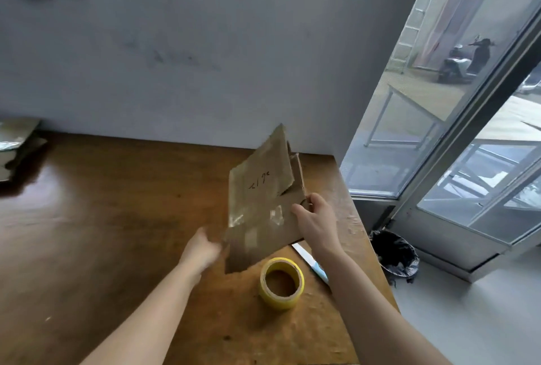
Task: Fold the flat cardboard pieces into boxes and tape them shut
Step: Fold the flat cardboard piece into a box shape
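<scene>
A flat brown cardboard piece with old tape patches and pen marks is held tilted above the wooden table. My right hand grips its right edge, thumb on the front face. My left hand, blurred, holds its lower left corner; its fingers are partly hidden behind the flap. A roll of yellow tape lies flat on the table just below the cardboard. A white and blue cutter lies right of the roll, partly under my right forearm.
More flattened cardboard is stacked at the table's far left against the white wall. The table's right edge drops to the floor, where a bin with a black bag stands beside a glass door.
</scene>
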A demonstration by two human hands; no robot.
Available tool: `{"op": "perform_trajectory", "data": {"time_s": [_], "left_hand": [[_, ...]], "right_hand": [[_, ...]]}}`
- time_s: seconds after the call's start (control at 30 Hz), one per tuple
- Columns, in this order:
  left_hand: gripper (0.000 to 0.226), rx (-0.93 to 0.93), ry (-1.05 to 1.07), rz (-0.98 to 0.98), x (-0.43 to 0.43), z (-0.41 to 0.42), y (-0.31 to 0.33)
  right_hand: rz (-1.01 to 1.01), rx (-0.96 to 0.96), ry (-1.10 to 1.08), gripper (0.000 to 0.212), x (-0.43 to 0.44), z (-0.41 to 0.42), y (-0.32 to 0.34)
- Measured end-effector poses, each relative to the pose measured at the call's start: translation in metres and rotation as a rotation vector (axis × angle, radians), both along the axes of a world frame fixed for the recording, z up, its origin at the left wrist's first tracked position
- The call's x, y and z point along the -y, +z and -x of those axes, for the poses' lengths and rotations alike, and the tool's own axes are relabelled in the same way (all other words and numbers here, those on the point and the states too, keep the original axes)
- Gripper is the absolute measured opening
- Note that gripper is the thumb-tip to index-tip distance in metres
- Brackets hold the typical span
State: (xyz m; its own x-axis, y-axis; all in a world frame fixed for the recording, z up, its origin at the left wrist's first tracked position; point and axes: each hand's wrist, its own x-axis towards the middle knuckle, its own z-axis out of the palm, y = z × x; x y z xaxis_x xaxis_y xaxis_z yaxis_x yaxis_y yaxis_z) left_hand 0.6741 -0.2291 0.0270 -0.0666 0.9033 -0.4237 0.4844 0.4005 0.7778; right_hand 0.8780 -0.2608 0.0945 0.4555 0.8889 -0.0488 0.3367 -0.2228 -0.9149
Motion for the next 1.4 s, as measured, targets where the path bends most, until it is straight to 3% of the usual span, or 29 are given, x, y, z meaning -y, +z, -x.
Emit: {"op": "perform_trajectory", "data": {"time_s": [0.07, 0.2, 0.4, 0.5, 0.6, 0.77, 0.93, 1.2, 1.33, 1.4], "left_hand": [[0.065, -0.041, -0.022, -0.078, -0.009, -0.004, 0.012], [0.057, 0.062, -0.09, -0.184, -0.023, -0.017, 0.036], [0.079, 0.281, 0.029, -0.119, -0.028, -0.032, 0.049], [0.076, 0.197, 0.138, -0.132, -0.028, -0.028, 0.049], [0.072, 0.074, 0.213, -0.163, -0.031, -0.022, 0.048], [0.05, -0.195, 0.194, -0.3, -0.034, -0.015, 0.049], [0.031, -0.408, 0.253, -0.45, -0.028, -0.005, 0.05], [0.032, -0.5, 0.346, -0.421, -0.022, 0.035, 0.046], [0.036, -0.474, 0.315, -0.417, -0.02, 0.041, 0.042], [0.036, -0.48, 0.278, -0.401, -0.022, 0.045, 0.043]], "right_hand": [[-0.028, 0.039, 0.043, 0.002, -0.009, 0.005, -0.001], [-0.024, 0.165, 0.116, 0.009, -0.021, 0.021, -0.01], [0.052, 0.186, 0.299, 0.019, -0.028, 0.038, -0.016], [0.094, 0.192, 0.369, 0.029, -0.037, 0.039, -0.011], [0.152, 0.186, 0.441, 0.018, -0.047, 0.036, -0.005], [0.266, 0.208, 0.511, 0.03, -0.064, 0.032, 0.004], [0.18, 0.317, 0.456, 0.038, -0.083, 0.019, 0.004], [0.212, 0.147, 0.436, 0.084, -0.096, 0.009, 0.001], [0.232, 0.196, 0.438, 0.113, -0.094, 0.012, -0.005], [0.214, 0.323, 0.394, 0.12, -0.097, 0.011, -0.002]]}}
